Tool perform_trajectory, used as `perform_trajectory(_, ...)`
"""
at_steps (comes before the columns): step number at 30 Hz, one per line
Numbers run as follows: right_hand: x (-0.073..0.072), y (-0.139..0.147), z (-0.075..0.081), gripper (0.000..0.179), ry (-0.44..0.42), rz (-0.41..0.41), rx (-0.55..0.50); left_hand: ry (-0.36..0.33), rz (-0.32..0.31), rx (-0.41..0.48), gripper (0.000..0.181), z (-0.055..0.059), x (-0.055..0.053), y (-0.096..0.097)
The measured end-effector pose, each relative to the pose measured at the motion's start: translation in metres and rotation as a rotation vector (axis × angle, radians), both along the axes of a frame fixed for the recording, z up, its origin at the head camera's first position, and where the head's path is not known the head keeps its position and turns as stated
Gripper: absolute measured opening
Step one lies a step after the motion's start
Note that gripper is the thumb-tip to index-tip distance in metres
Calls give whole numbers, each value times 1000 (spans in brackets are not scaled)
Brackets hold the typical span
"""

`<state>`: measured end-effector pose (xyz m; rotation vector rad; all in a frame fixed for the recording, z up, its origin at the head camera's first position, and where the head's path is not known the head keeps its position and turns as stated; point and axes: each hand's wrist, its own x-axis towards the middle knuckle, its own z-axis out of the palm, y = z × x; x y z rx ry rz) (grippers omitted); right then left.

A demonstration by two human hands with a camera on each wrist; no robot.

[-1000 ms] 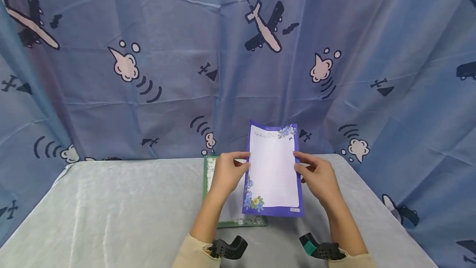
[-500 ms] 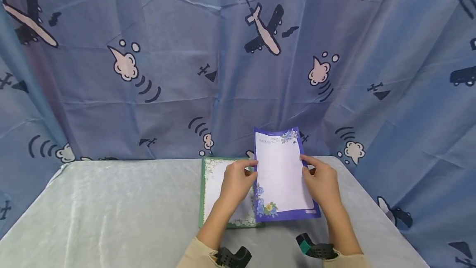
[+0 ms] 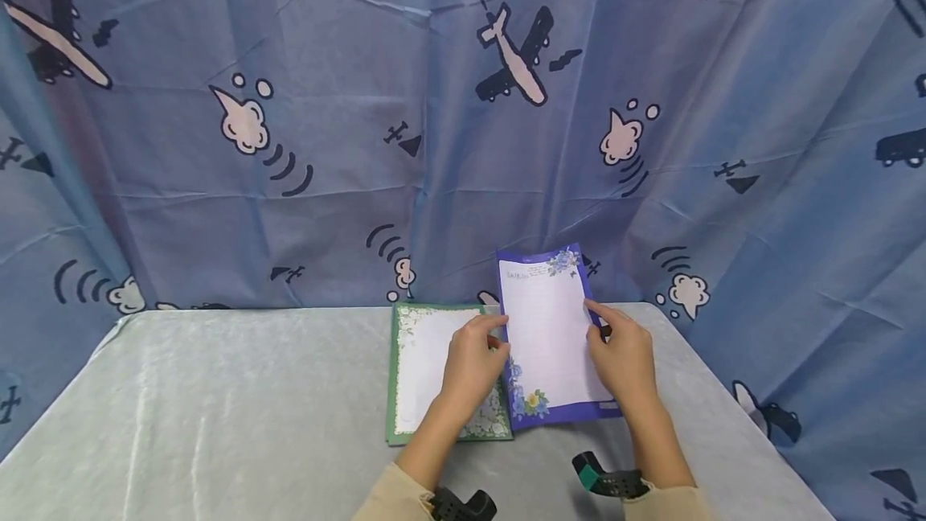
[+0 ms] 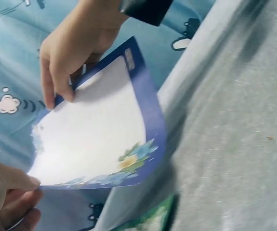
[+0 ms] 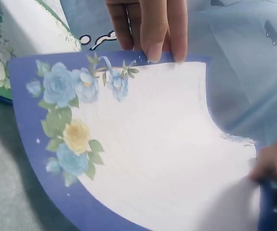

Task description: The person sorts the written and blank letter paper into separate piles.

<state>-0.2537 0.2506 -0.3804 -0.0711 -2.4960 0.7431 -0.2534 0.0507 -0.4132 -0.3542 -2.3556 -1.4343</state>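
A purple-bordered sheet of letter paper (image 3: 546,332) with blue and yellow flowers is held up at the back right of the table. My left hand (image 3: 473,356) pinches its left edge; my right hand (image 3: 624,352) grips the right edge. The sheet bows between them in the left wrist view, where the left hand (image 4: 8,192) is at the near corner and the right hand (image 4: 75,45) on the far edge. Left of it lies a green-bordered pad of letter paper (image 3: 427,376), its right part hidden behind the left hand and forearm.
A white cloth covers the table (image 3: 253,400). Behind and to the right hangs a blue curtain (image 3: 325,143) printed with planes and clouds. Each wrist carries a black camera mount, such as the right wrist mount (image 3: 611,479).
Both hands have carried the purple-bordered sheet right and slightly down, tilting it. More of the green-bordered pad shows. In the last half second the left hand has moved further right.
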Motion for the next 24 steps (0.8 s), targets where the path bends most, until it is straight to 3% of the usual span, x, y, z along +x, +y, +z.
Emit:
perform_trajectory(11, -10, 3, -18, 43, 40, 21, -2, 10, 11, 34, 49, -21, -3, 11)
perform_trajectory(18, -14, 9, -30, 45, -24, 21, -30, -42, 31, 103, 49, -33, -6, 11)
perform_trajectory(24, -17, 14, -42, 48, -124, 6, -43, -91, 14, 92, 48, -43, -8, 11)
